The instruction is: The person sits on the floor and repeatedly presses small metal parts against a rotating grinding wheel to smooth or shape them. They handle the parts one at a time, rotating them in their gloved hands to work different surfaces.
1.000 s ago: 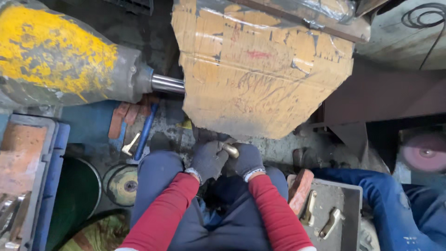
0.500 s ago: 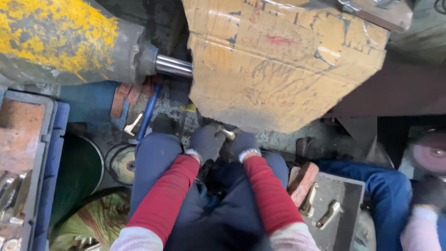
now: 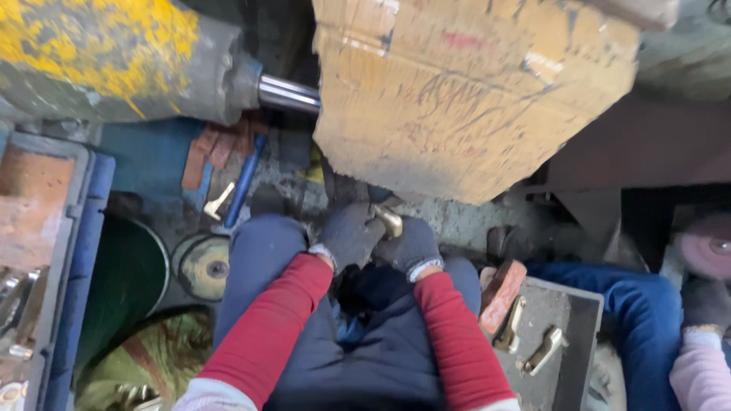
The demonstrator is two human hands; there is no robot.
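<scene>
Left hand (image 3: 346, 236) is closing its grip on a brass fitting (image 3: 391, 221) between the knees, and right hand (image 3: 411, 245) is clamping the same piece from its side. Both gloves should be pinching it steady, I'd say. One fitting here; two more are lying on the grey tray (image 3: 579, 304) rightward.

The grimy floor (image 3: 457, 217) carries a grinding disc (image 3: 204, 266) and a blue-handled tool (image 3: 242, 183).
</scene>
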